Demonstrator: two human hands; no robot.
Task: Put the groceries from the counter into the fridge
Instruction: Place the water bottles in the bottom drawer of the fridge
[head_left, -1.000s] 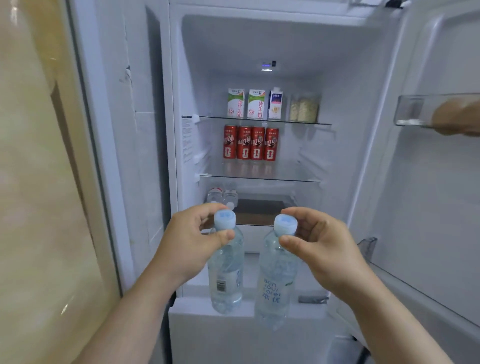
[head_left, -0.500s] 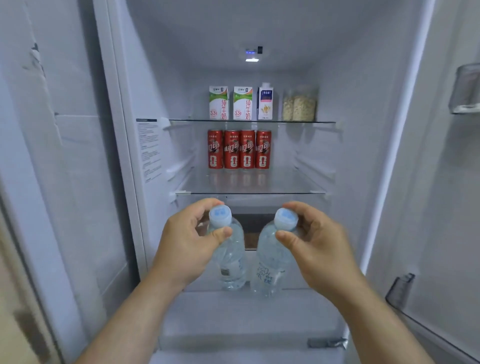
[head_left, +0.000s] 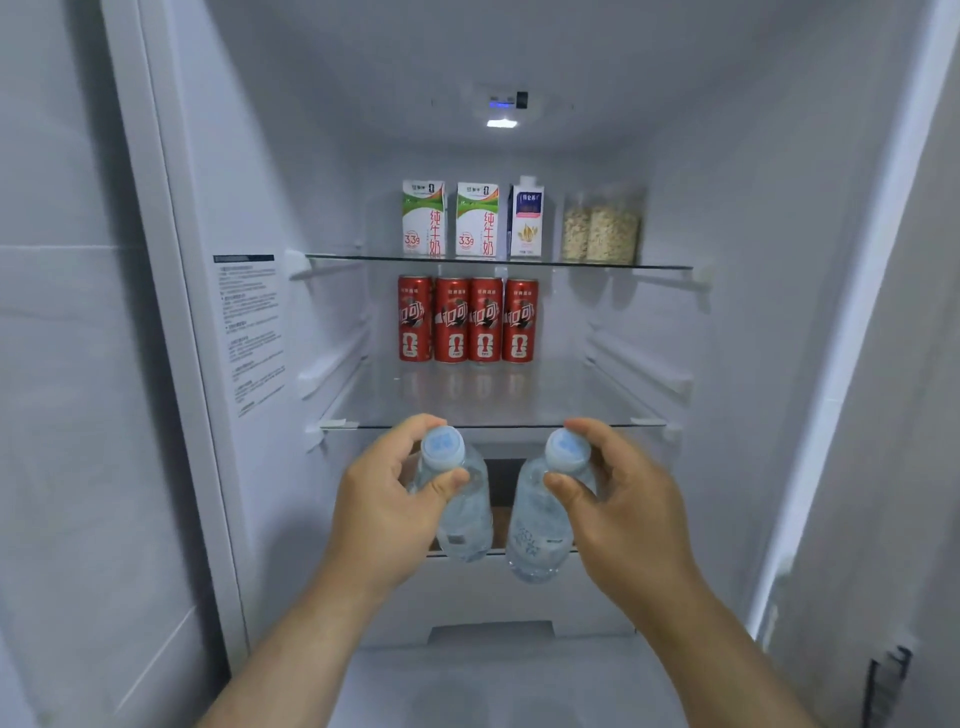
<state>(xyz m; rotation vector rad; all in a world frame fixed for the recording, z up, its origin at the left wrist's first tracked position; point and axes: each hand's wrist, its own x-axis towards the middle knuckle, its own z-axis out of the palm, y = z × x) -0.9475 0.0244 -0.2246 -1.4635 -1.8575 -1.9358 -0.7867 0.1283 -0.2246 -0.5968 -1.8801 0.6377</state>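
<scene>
Head camera: left hand (head_left: 384, 514) grips a clear blue-capped water bottle (head_left: 466, 512); right hand (head_left: 628, 514) grips the twin bottle (head_left: 535, 530) (both now deeper inside the white fridge (head_left: 322, 208))

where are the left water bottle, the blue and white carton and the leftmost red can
left clear plastic water bottle (head_left: 470, 525): head view, body
blue and white carton (head_left: 527, 223): head view, front face
leftmost red metal drink can (head_left: 414, 319): head view, label

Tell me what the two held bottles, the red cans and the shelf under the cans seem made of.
Left bottle and right bottle: probably clear, glossy plastic, with see-through walls and pale-blue matte caps. Red cans: likely metal, with a glossy printed skin. Middle shelf: glass, since the cans mirror faintly in it and its front edge is thin.
</scene>
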